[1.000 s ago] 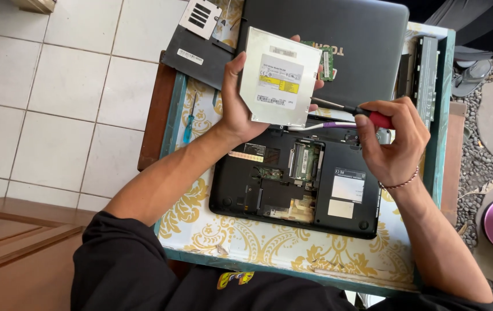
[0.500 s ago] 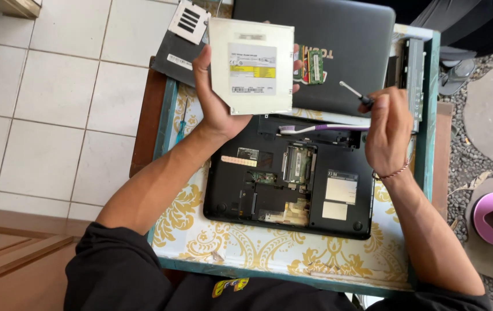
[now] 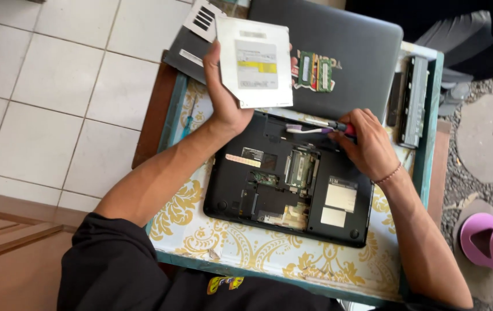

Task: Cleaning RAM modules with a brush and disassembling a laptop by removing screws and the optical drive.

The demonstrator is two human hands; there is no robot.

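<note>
The left hand (image 3: pixel 223 98) clamps the flat silver optical drive (image 3: pixel 255 62) above the tabletop (image 3: pixel 338 262). The right hand (image 3: pixel 367 144) grips a red-handled screwdriver (image 3: pixel 330 125) over the opened black laptop base (image 3: pixel 289 181). A slipping tip could scratch exposed circuitry.

A silver optical drive (image 3: pixel 255 62) is held up by the left hand (image 3: pixel 223 98) at 11 o'clock of the opened laptop base (image 3: pixel 292 184); a red-handled screwdriver (image 3: pixel 338 126) is gripped by the right hand (image 3: pixel 367 144) at its 12 o'clock edge.
</note>
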